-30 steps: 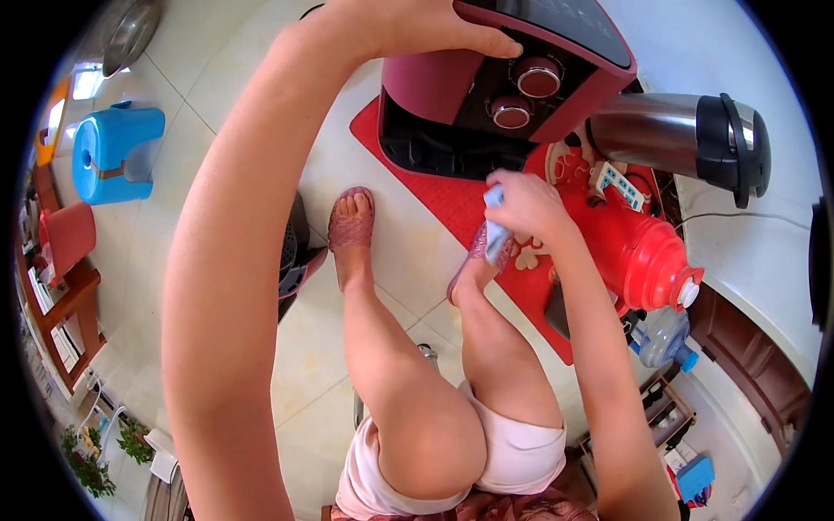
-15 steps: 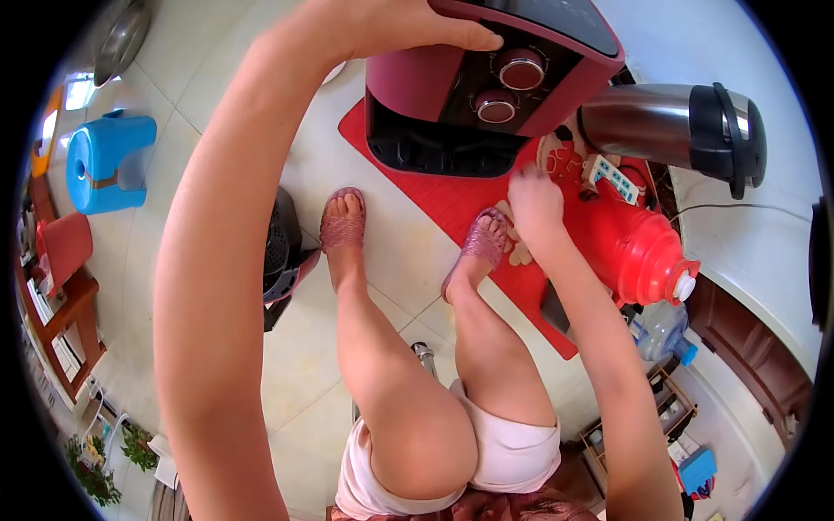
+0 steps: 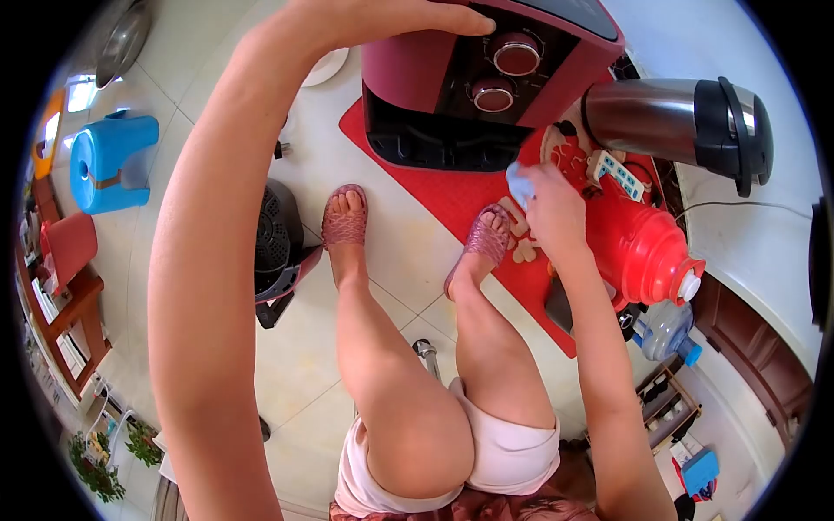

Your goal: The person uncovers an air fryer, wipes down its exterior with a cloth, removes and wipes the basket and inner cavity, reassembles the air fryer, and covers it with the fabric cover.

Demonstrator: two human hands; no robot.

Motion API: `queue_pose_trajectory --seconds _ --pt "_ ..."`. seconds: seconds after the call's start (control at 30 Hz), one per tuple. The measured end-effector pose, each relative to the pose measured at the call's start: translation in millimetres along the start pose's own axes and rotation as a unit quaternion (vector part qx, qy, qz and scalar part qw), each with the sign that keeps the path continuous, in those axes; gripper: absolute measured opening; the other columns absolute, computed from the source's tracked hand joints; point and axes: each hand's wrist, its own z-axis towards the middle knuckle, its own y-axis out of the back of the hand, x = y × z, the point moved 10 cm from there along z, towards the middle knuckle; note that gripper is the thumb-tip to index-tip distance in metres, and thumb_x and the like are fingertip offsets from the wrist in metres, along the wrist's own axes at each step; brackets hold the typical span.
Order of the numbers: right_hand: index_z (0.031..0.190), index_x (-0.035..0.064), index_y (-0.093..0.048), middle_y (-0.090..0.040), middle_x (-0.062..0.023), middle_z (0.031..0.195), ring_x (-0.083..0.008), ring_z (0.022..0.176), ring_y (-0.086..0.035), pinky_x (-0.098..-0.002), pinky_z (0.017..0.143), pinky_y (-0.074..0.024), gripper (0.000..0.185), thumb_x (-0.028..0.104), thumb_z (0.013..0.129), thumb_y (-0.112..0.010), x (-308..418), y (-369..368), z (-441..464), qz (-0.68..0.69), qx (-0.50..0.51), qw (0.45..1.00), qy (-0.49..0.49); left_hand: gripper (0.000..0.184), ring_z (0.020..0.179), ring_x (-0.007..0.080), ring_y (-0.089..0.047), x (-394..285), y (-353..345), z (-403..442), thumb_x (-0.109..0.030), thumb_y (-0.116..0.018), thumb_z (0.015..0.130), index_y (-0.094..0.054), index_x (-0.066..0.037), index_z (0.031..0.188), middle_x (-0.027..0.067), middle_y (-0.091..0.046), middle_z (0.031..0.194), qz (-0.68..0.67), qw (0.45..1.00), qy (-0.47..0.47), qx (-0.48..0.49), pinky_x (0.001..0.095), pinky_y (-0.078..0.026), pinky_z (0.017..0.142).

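Observation:
A maroon air fryer (image 3: 408, 78) with two round dials stands at the top of the view, its lower drawer bay vacant and dark. My left hand (image 3: 408, 19) grips its upper edge, the thumb stretched along the front panel near the upper dial. The other left fingers are out of frame. My right hand (image 3: 556, 204) is closed around a small pale blue cloth (image 3: 521, 184), just below the fryer's lower right corner. On the floor to the left, partly behind my left forearm, sits the fryer's black perforated basket (image 3: 280, 243).
Under the fryer lies a red mat (image 3: 417, 178). To the right are a steel kettle (image 3: 647, 122), a power strip (image 3: 618, 176), a red thermos flask (image 3: 647, 252) and a water bottle (image 3: 667, 334). A blue stool (image 3: 113, 165) stands at left.
The pale blue cloth now shows in my right hand, which has moved slightly right and down. My left hand stays on the air fryer, and the view has shifted a little.

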Motion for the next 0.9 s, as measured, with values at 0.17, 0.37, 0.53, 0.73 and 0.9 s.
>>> queue_pose_trajectory --seconds 0.17,0.37,0.53,0.73,0.9 --pt "0.101 0.0091 -0.064 -0.059 -0.0098 0.096 -0.0307 0.090 -0.061 -0.0414 0.074 -0.0507 0.026 0.006 0.075 -0.061 -16.2 -23.9 20.3 -0.020 -0.070 0.996 -0.047 0.075 0.131 0.0422 -0.033 2.6 -3.8 -1.9 -0.048 -0.073 0.069 -0.054 -0.007 0.129 0.0212 -0.043 0.140 0.010 0.999 0.037 0.016 0.0457 -0.027 0.110" --pt "0.098 0.0096 -0.066 -0.063 -0.0091 0.097 -0.0308 0.088 -0.062 -0.0410 0.076 -0.0509 0.026 0.008 0.073 -0.065 3.9 -26.4 25.9 0.033 -0.064 0.997 -0.001 0.075 0.133 0.0429 -0.030 0.6 -4.9 -4.9 -0.049 -0.073 0.069 -0.054 -0.010 0.130 0.0202 -0.041 0.141 0.010 0.999 0.024 0.021 0.0475 -0.026 0.110" --pt "0.102 0.0071 -0.066 -0.066 -0.0145 0.100 -0.0348 0.091 -0.062 -0.0366 0.080 -0.0494 0.030 0.006 0.072 -0.067 19.2 -44.4 21.9 0.194 0.130 0.972 0.026 0.076 0.134 0.0431 -0.029 2.0 -4.1 -9.1 -0.050 -0.072 0.068 -0.054 -0.010 0.130 0.0189 -0.041 0.142 0.010 0.999 0.023 0.020 0.0481 -0.026 0.111" --pt "0.102 0.0078 -0.065 -0.062 -0.0100 0.103 -0.0326 0.091 -0.061 -0.0402 0.076 -0.0497 0.025 0.010 0.078 -0.063 60.9 -37.7 23.0 0.111 -0.078 0.987 0.082 0.077 0.133 0.0436 -0.030 1.7 -4.9 -8.5 -0.051 -0.072 0.067 -0.054 -0.010 0.130 0.0193 -0.041 0.141 0.011 0.999 0.027 0.029 0.0478 -0.026 0.111" --pt "0.106 0.0098 -0.063 -0.060 -0.0104 0.107 -0.0312 0.098 -0.059 -0.0374 0.083 -0.0478 0.029 0.005 0.077 -0.066 87.1 -33.1 14.5 0.265 0.006 0.962 0.062 0.077 0.132 0.0438 -0.031 1.0 -3.1 -7.0 -0.052 -0.072 0.067 -0.054 -0.009 0.129 0.0198 -0.042 0.141 0.010 1.000 0.002 0.009 0.0473 -0.027 0.110"
